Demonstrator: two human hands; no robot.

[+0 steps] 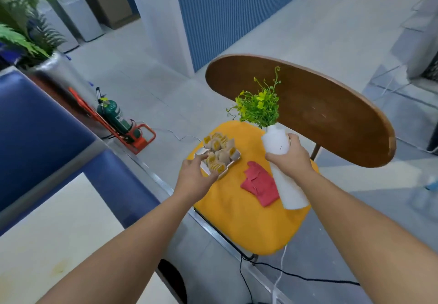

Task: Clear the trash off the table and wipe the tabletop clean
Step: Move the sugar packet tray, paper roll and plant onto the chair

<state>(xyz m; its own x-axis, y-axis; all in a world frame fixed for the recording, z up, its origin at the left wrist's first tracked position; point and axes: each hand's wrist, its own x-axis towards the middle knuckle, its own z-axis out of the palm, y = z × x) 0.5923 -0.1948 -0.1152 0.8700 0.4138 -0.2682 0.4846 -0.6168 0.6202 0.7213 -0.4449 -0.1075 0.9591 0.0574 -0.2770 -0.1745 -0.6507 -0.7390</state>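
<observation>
A: Where's the cloth?
B: Red cloth (259, 185) on the chair cushion (237, 220), three o'clock of my left grip (194, 178), which clamps the sachet tray (219, 154); right grip (290, 159), wrapped round the vase (276, 141), sits nearer.

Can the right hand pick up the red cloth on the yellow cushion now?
Probably not yet. The right hand grips the white vase, and the left hand holds the tray of packets. The red cloth lies uncovered on the yellow cushion, so nothing else blocks it.
</observation>
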